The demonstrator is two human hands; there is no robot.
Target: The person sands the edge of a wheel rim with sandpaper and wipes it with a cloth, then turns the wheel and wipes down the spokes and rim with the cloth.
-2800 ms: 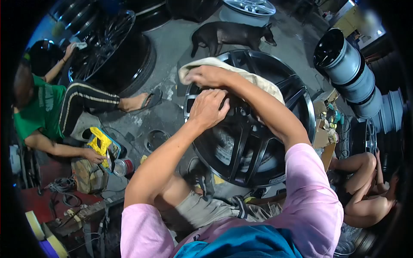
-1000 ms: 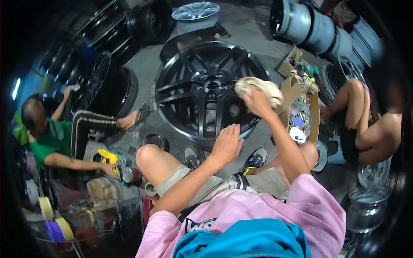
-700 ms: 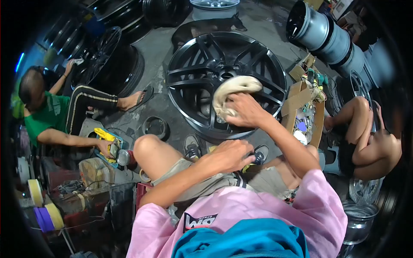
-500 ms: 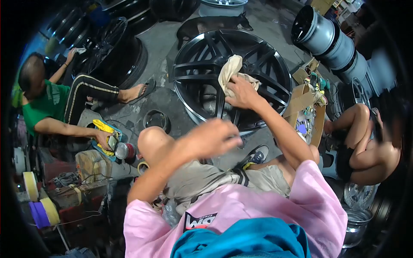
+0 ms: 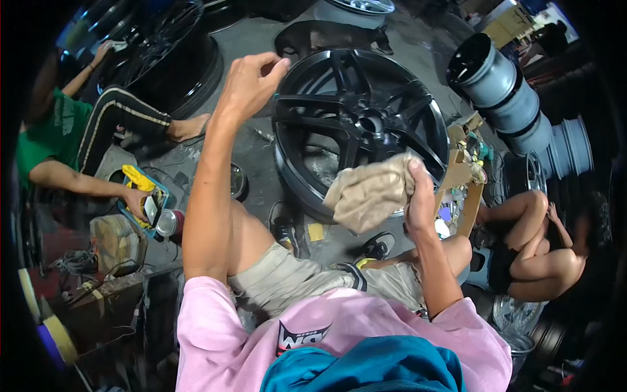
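A black multi-spoke wheel rim lies on the floor in front of me, its hub hole facing up. My right hand grips a folded beige cloth, thumb on top, over the rim's near edge. My left hand is raised beside the rim's far left edge, apart from it. Its fingers are curled and the thumb tip comes close to them; nothing shows between them.
On the left, a person in a green shirt reaches to a blue tray with yellow cloth. A cardboard box of small items stands right, near another seated person and stacked grey rims. A dark dog lies behind.
My right hand has drawn the cloth from the wheel's centre toward me and to the right. My left hand has swung from above my lap up and away to the left.
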